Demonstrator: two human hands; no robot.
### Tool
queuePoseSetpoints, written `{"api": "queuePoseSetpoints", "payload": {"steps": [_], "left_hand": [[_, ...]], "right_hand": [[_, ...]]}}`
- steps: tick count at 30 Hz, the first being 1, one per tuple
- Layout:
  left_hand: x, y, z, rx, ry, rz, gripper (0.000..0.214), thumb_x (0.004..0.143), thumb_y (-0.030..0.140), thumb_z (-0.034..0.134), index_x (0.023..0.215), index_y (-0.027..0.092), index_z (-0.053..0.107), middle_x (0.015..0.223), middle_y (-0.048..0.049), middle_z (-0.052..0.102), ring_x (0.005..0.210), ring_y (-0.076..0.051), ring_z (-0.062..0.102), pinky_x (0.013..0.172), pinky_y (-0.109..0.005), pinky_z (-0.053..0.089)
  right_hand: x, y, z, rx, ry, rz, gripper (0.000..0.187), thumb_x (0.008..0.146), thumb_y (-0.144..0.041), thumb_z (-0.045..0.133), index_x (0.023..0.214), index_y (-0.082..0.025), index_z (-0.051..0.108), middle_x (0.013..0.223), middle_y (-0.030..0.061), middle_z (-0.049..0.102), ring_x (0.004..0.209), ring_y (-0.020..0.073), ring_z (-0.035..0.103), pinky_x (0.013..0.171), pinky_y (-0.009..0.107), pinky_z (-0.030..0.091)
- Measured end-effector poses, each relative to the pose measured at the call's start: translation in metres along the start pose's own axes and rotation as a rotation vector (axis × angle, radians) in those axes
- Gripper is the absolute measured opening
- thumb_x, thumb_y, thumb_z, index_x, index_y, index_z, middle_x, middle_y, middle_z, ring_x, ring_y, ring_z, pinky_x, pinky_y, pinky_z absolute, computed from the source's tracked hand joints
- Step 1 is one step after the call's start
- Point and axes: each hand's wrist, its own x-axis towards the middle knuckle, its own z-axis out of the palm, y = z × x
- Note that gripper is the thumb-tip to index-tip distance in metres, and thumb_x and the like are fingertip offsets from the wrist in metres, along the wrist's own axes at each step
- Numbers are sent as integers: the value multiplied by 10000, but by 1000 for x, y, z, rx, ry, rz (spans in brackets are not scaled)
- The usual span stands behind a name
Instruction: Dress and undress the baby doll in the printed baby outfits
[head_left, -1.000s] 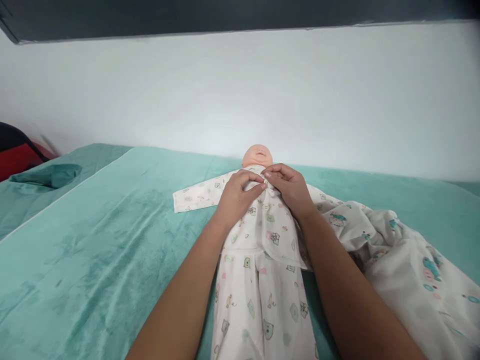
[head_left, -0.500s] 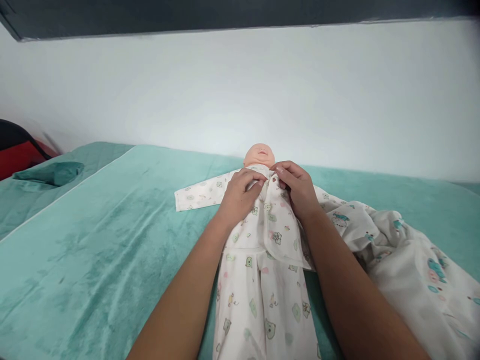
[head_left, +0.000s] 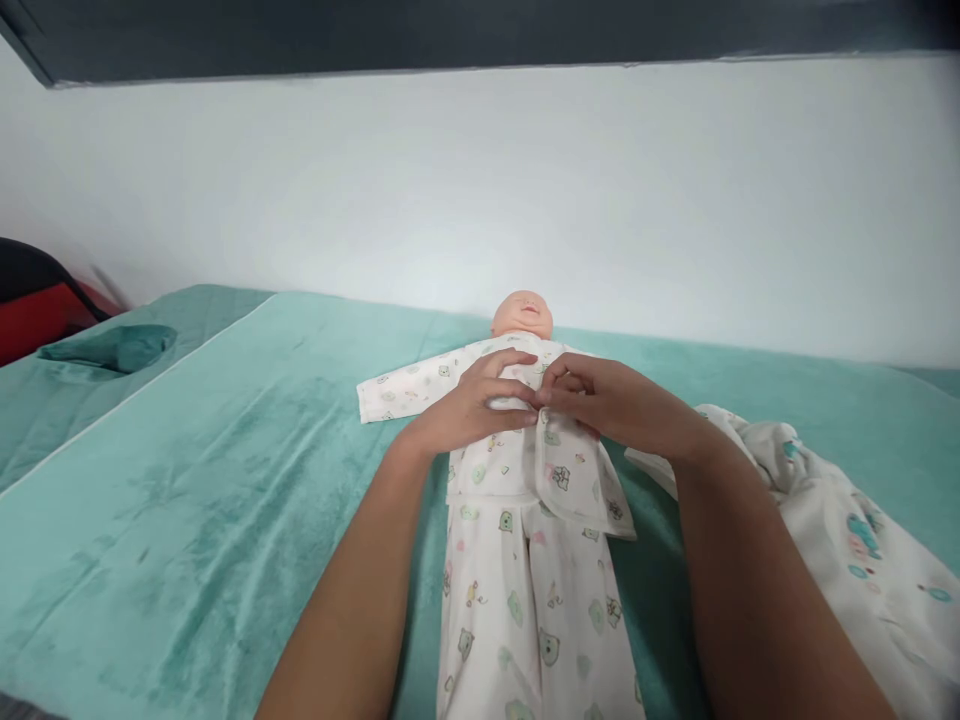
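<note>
A baby doll (head_left: 523,312) lies on its back on a teal blanket (head_left: 225,440), head toward the wall. It wears a white printed shirt (head_left: 559,470) and matching trousers (head_left: 532,610). Both my hands meet over the doll's chest. My left hand (head_left: 472,405) has its fingers curled, pinching the left edge of the shirt front. My right hand (head_left: 607,400) pinches the right edge of the shirt front, fingertips touching those of the left. The doll's left sleeve lies spread out flat; its right side is hidden behind my right forearm.
A crumpled white cloth with teal prints (head_left: 847,540) lies right of the doll. A folded teal cloth (head_left: 112,345) rests at the far left, with a red and black object (head_left: 34,305) behind it. A white wall stands close behind the bed.
Both hands have slid down from the doll's neck to mid-chest. My right forearm has swung out to the right, so the wrist now comes in from the side.
</note>
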Motion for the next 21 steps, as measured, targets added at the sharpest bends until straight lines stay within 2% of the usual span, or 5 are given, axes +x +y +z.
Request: {"api": "queuePoseSetpoints", "payload": {"steps": [2,4,10,17,21], "left_hand": [[-1,-1,0,-6,-5,-2,117,878,331,654,953,320,743,1495,-5,458,1443,-252,356,1183,-428,326],[-1,-1,0,-16,-4,-8,110,880,356,650,929,316,741,1494,1,460,1448,-253,348,1193,-433,305],[0,3,0,-25,16,-33,90,873,357,656,866,286,711,1483,-5,473,1440,-242,355,1204,-439,266],[1,5,3,-9,52,-53,158,863,358,655,753,245,656,1459,-6,489,1439,-258,340,1185,-451,271],[1,7,6,-114,133,-82,290,891,431,604,700,215,568,1414,-38,523,1354,-253,443,1118,-425,349]], "right_hand": [[-5,0,1,73,-77,1,286,841,-503,661,807,-220,644,579,-37,532,494,102,419,455,245,297],[-6,4,5,143,-69,6,245,850,-462,660,844,-218,645,600,-43,532,494,89,399,455,236,288],[-5,15,22,312,108,-12,229,849,-440,660,859,-214,624,545,-79,415,452,70,304,422,225,224],[-5,21,34,518,248,-34,233,810,-443,713,885,-234,640,552,-80,349,462,78,280,422,231,196],[-3,27,37,587,346,-8,266,797,-487,701,842,-235,631,563,-63,380,452,87,259,410,253,161]]}}
